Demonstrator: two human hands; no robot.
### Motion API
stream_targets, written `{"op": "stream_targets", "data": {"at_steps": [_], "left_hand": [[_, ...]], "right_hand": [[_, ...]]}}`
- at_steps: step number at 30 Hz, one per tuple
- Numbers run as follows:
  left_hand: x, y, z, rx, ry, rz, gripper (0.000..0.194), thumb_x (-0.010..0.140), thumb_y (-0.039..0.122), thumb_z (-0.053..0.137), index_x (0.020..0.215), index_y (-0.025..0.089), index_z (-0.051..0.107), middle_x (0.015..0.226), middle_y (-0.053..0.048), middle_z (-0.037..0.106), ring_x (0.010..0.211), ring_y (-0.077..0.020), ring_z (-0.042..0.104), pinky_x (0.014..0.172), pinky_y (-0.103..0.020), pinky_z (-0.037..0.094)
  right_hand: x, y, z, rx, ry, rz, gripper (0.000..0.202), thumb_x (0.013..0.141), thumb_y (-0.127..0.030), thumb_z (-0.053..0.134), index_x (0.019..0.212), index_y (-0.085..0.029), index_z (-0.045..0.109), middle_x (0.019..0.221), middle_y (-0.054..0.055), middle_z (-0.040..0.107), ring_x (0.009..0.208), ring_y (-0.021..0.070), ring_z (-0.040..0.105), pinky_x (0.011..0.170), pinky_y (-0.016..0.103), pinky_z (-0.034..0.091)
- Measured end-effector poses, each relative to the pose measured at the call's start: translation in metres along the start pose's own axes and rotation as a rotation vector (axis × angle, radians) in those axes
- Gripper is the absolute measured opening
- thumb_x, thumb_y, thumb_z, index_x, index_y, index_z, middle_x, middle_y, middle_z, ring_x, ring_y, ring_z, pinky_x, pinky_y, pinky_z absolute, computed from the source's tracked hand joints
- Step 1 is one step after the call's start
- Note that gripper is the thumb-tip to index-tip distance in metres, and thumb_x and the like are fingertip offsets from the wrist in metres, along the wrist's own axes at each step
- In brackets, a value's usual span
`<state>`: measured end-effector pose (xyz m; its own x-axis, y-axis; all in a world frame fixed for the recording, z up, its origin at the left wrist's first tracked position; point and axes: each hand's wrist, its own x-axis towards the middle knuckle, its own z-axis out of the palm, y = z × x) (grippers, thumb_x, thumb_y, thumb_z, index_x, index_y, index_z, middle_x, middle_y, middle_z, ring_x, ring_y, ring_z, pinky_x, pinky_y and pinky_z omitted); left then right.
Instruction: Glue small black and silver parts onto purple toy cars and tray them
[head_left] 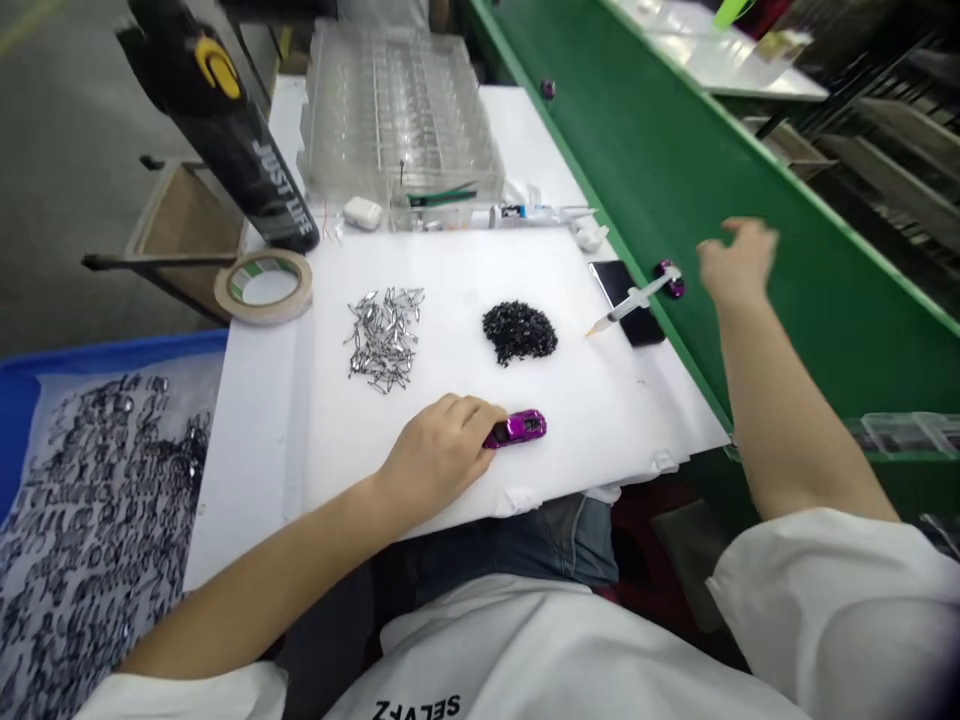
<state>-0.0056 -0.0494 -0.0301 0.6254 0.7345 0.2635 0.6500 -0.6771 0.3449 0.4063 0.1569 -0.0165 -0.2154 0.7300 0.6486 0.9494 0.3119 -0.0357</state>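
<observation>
My left hand (442,452) rests near the front of the white work board (585,420), its fingers closed around one end of a shiny purple toy car (525,427). Reaching out over the green conveyor belt (825,270), my right hand (739,262) is slightly blurred, thumb and fingers apart, with nothing seen in it. Nearest to it is another purple toy car (676,284) on the belt's near side, partly behind a syringe (634,303). The syringe lies across a dark phone (637,318). Beyond the held car are a heap of small black parts (520,332) and scattered silvery parts (384,338).
A tape roll (264,287) and a tall black bottle (255,160) stand at the left. Clear plastic trays (397,110) are stacked at the back, with green tweezers (442,197) before them. A blue bin (22,400) holds many parts. Another purple item (547,89) sits farther up the belt.
</observation>
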Motion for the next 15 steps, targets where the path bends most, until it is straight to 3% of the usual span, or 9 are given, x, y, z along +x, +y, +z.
{"op": "stream_targets", "data": {"at_steps": [2,6,9,11,13,15], "left_hand": [[0.0,0.004,-0.003,0.097,-0.009,0.015,0.031,0.079,0.012,0.054,0.11,0.015,0.053,0.107,-0.008,0.063,0.09,-0.0199,0.059,0.076,-0.033,0.052],[-0.014,0.021,-0.022,0.199,-0.079,0.014,0.04,0.077,0.011,0.054,0.117,0.014,0.051,0.12,-0.014,0.058,0.096,-0.0256,0.06,0.077,-0.039,0.053],[-0.034,0.041,-0.038,-0.136,-0.152,0.007,0.033,0.081,0.021,0.055,0.114,0.022,0.053,0.12,-0.007,0.06,0.102,-0.0219,0.058,0.087,-0.035,0.05],[-0.047,0.053,-0.041,-0.418,-0.328,0.009,0.028,0.082,0.032,0.058,0.109,0.026,0.055,0.114,-0.001,0.062,0.101,-0.0161,0.058,0.09,-0.025,0.047],[-0.055,0.061,-0.033,-0.58,-0.535,-0.048,0.025,0.081,0.035,0.06,0.105,0.028,0.057,0.108,0.003,0.065,0.099,-0.013,0.059,0.091,-0.019,0.044],[-0.059,0.066,-0.015,-0.642,-0.647,-0.138,0.023,0.081,0.032,0.061,0.104,0.028,0.059,0.105,0.004,0.065,0.098,-0.0134,0.059,0.092,-0.02,0.043]], "right_hand": [[-0.013,0.006,0.014,-0.024,0.015,0.086,0.032,0.088,-0.043,0.047,0.082,-0.012,0.057,0.067,0.0,0.052,0.052,0.0051,0.042,0.048,0.02,0.036],[-0.038,-0.001,0.026,0.005,0.01,0.213,0.028,0.087,-0.04,0.051,0.08,-0.014,0.055,0.065,-0.003,0.053,0.054,0.0051,0.047,0.05,0.019,0.042],[-0.041,-0.012,0.019,0.062,-0.011,0.285,0.029,0.087,-0.042,0.05,0.075,-0.016,0.055,0.058,-0.002,0.053,0.047,0.0052,0.042,0.046,0.019,0.037],[-0.039,-0.026,0.013,0.107,-0.044,0.313,0.025,0.083,-0.042,0.053,0.077,-0.017,0.057,0.056,0.0,0.057,0.046,0.0071,0.043,0.044,0.021,0.033],[-0.038,-0.047,0.007,0.142,-0.091,0.323,0.022,0.077,-0.037,0.06,0.082,-0.016,0.059,0.058,0.002,0.061,0.047,0.0104,0.047,0.044,0.023,0.032],[-0.039,-0.071,0.0,0.153,-0.137,0.323,0.02,0.069,-0.03,0.067,0.081,-0.015,0.061,0.058,0.003,0.062,0.048,0.013,0.05,0.045,0.024,0.033]]}}
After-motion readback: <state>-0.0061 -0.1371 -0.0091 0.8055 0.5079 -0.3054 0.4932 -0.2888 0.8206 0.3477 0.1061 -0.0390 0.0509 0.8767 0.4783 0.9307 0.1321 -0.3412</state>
